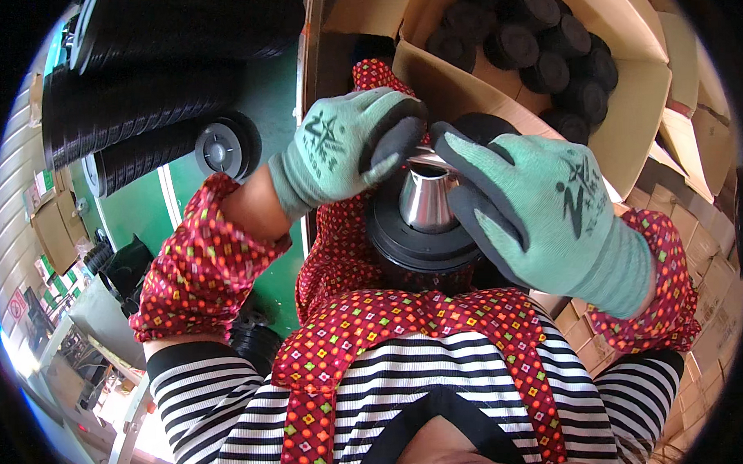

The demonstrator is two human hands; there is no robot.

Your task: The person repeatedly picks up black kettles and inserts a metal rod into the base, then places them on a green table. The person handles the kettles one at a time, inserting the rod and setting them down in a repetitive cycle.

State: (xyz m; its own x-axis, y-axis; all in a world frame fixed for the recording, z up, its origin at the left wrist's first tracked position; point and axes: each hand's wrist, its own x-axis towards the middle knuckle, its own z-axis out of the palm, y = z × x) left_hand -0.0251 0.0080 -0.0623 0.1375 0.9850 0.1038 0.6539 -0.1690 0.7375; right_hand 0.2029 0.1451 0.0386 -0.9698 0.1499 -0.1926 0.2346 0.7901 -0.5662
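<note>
Metal cone (428,199) on black disc (421,247), its rim pinched by left fingers (389,141) and right fingers (467,159).

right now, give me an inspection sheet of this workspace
surface: no table seen; work sits over the lap, on a red patterned apron
job's things: black round part with a steel cone standing in its middle
clutter: open carton of black discs; black ribbed stacks upper left
grippers: left hand and right hand, green gloves, fingertips at the cone's top
cables: nothing seen
surroundings: green floor, small boxes at right
</note>
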